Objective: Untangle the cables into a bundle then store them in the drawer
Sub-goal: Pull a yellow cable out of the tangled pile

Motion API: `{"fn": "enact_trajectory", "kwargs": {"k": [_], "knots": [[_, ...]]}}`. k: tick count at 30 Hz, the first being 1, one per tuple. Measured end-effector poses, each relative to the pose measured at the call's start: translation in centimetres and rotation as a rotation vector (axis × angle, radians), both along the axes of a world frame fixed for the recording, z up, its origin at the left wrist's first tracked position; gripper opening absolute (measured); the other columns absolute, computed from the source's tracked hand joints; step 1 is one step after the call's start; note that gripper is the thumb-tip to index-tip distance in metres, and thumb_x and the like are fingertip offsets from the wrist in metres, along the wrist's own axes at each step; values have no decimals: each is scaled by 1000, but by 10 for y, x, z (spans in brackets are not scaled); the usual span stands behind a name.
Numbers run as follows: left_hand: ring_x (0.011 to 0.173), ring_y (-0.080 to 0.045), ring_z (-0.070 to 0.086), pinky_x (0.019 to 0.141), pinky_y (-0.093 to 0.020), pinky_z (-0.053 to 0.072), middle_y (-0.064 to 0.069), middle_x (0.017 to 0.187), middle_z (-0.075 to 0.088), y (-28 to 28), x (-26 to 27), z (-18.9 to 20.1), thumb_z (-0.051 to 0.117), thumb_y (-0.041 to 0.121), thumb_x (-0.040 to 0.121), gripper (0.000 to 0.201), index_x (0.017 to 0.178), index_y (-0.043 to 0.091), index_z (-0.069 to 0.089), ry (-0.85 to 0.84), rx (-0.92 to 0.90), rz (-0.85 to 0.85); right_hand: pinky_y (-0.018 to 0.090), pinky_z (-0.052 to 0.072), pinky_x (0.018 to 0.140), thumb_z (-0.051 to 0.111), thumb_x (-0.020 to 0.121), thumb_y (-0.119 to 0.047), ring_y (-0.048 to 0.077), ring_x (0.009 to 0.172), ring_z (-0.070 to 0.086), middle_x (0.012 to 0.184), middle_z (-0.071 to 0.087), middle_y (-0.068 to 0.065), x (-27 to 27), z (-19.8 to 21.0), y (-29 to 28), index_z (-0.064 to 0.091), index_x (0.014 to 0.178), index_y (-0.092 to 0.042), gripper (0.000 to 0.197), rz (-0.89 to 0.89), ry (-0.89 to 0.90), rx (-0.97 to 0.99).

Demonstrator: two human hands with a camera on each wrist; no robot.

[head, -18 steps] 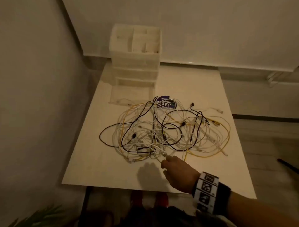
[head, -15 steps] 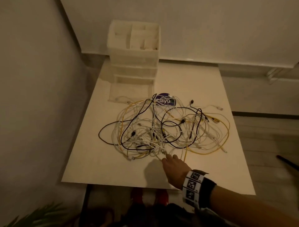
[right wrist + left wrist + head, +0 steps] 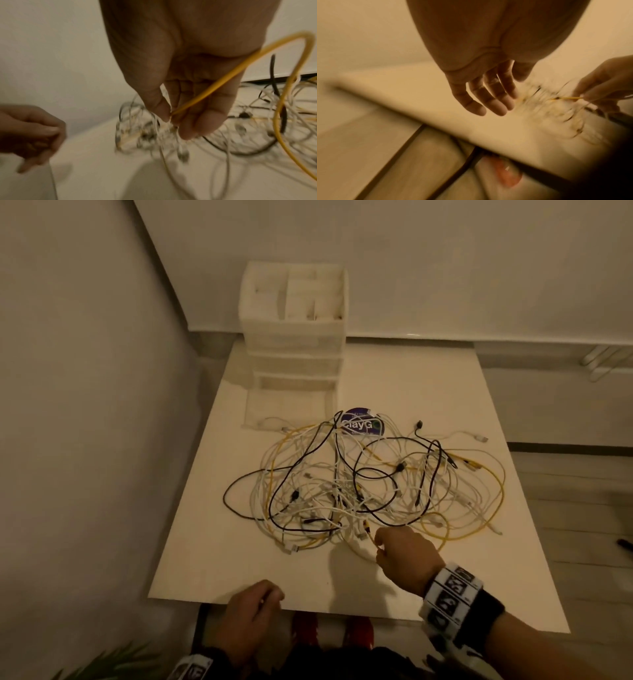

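A tangle of white, black and yellow cables (image 3: 370, 484) lies in the middle of the white table (image 3: 239, 559). My right hand (image 3: 378, 546) is at the tangle's near edge and pinches a yellow cable (image 3: 372, 539) between thumb and fingers. The right wrist view shows that pinch (image 3: 173, 121), with the yellow cable (image 3: 205, 93) looping off to the right. My left hand (image 3: 270, 597) hovers at the table's front edge, fingers loosely curled and holding nothing. Its relaxed fingers (image 3: 488, 102) show in the left wrist view. A white drawer unit (image 3: 294, 337) stands at the back, its bottom drawer (image 3: 287, 405) pulled out.
A purple round lid (image 3: 359, 422) lies under the far side of the tangle, just in front of the open drawer. Walls close in on the left and behind the table. Bare tabletop lies left of the cables and along the front edge.
My right hand went from reaching at the tangle's near edge to pinching the yellow cable. My left hand has come into view at the table's front edge.
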State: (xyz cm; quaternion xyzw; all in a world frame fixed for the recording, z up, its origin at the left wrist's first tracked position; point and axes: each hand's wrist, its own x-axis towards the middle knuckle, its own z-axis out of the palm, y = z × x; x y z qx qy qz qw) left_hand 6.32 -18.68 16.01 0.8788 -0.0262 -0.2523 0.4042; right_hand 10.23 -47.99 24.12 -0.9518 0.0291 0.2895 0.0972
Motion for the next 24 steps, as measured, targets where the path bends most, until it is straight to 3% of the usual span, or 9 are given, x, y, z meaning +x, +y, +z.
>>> {"fn": "enact_trajectory", "kwargs": {"k": [3,6,10,12,14,16,18,21,24], "knots": [[74,-3,60,71,-27,51,14,79,65,-36,36,62,41,42,98,29,84,30,63,-114,-121,-107,31,51,74,54,95,-26,8,76,61,89,65,-7,-4,42,-9,61,110,-26,16,-74,-250,341],[77,-8,59,72,-30,49,9,84,63,-75,66,111,31,55,94,45,92,26,65,-247,-263,-191,30,53,63,61,93,-23,11,61,65,78,65,-5,-4,85,-8,62,104,-30,13,-165,-433,697],[74,-8,60,69,-21,47,7,87,65,-125,90,167,33,35,101,37,112,16,63,-300,-637,-151,30,53,55,62,85,-32,17,56,64,75,68,0,4,124,8,68,101,-28,18,-249,-552,1027],[63,-14,59,58,-27,49,0,81,64,-145,95,190,36,29,102,31,108,11,61,-278,-802,-101,26,52,55,62,86,-28,16,55,64,76,71,-2,10,133,15,70,95,-23,13,-254,-643,1068],[60,-16,58,53,-28,48,-2,76,62,-158,100,202,37,29,103,32,96,7,59,-302,-858,-18,19,50,55,64,88,-16,13,55,64,87,73,-13,16,133,18,71,91,-18,8,-275,-760,1072],[72,-23,64,67,-33,54,-7,80,67,-160,107,210,34,30,103,37,86,6,55,-342,-881,76,16,49,55,63,90,-12,9,56,64,91,72,-19,19,127,17,71,90,-18,9,-241,-839,978],[72,-31,66,74,-42,56,-16,74,66,-152,123,226,31,28,104,36,83,5,50,-290,-1003,202,15,49,56,60,93,-24,4,61,65,78,69,-18,19,116,12,69,91,-24,9,-168,-845,857],[41,-16,41,44,-28,45,-2,53,40,-126,154,253,34,32,99,31,82,9,46,-223,-1174,251,9,44,59,52,95,-38,-2,66,63,77,66,-18,13,96,-4,70,93,-29,20,-75,-773,783],[39,-8,21,40,-17,25,6,51,27,-93,176,278,35,32,101,32,79,13,47,-418,-1109,180,9,43,61,48,94,-37,2,69,61,81,65,-21,10,81,-21,67,92,-35,19,-69,-691,764]]}}
